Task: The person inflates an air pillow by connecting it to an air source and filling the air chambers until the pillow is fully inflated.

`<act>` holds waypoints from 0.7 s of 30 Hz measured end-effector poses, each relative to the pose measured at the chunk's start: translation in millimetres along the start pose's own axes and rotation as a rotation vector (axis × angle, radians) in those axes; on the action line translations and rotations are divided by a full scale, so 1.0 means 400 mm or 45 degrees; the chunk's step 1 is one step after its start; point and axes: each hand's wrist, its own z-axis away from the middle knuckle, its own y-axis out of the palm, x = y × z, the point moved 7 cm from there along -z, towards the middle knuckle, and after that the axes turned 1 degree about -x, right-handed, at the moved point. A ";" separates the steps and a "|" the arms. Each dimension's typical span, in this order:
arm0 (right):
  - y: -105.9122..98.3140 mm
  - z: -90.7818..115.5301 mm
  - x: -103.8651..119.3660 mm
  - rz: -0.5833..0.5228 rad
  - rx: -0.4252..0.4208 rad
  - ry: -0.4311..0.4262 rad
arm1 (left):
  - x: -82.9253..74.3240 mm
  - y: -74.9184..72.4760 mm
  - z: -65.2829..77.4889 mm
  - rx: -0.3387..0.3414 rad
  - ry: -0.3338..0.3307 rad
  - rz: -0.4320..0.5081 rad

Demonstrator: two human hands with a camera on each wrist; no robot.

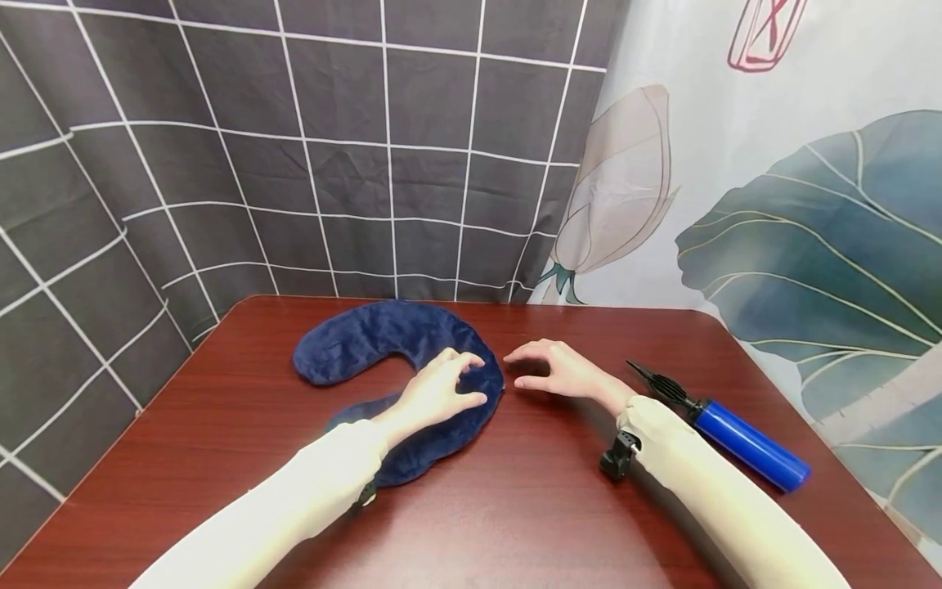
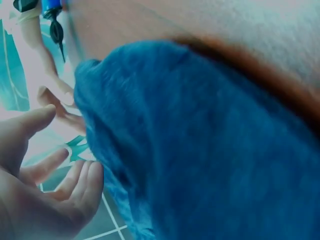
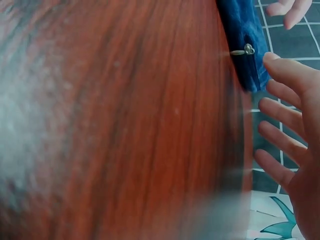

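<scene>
A navy plush U-shaped neck pillow [image 1: 368, 331] lies on the table, its curved end toward the right and its opening toward the left. My left hand [image 1: 441, 386] is over the pillow's curve, thumb and fingers spread apart and holding nothing. Just off the curve's right edge, my right hand [image 1: 561, 370] hovers with fingers loosely bent and nothing in its grasp. In the right wrist view, a small metal zipper pull [image 3: 245, 51] shows on the pillow's edge near the right thumb. My left forearm hides part of the pillow's near arm.
A blue hand pump [image 1: 751, 442] with a black nozzle lies at the right of the reddish-brown wooden table [image 1: 515, 532], beyond my right forearm. Behind the table hang a dark grid-patterned curtain [image 1: 338, 180] and a floral curtain [image 1: 706, 164]. Each wrist wears a small black camera [image 1: 620, 456].
</scene>
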 end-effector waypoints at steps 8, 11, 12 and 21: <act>0.009 -0.001 0.009 -0.013 0.003 -0.031 | 0.011 0.041 0.014 0.049 -0.067 -0.127; 0.010 0.000 0.012 -0.014 0.003 -0.038 | 0.013 0.052 0.018 0.073 -0.040 -0.142; 0.010 0.000 0.012 -0.015 0.005 -0.039 | 0.015 0.056 0.019 0.083 -0.025 -0.150; 0.016 0.005 0.028 -0.041 0.009 -0.059 | 0.033 0.071 0.027 0.168 0.148 -0.186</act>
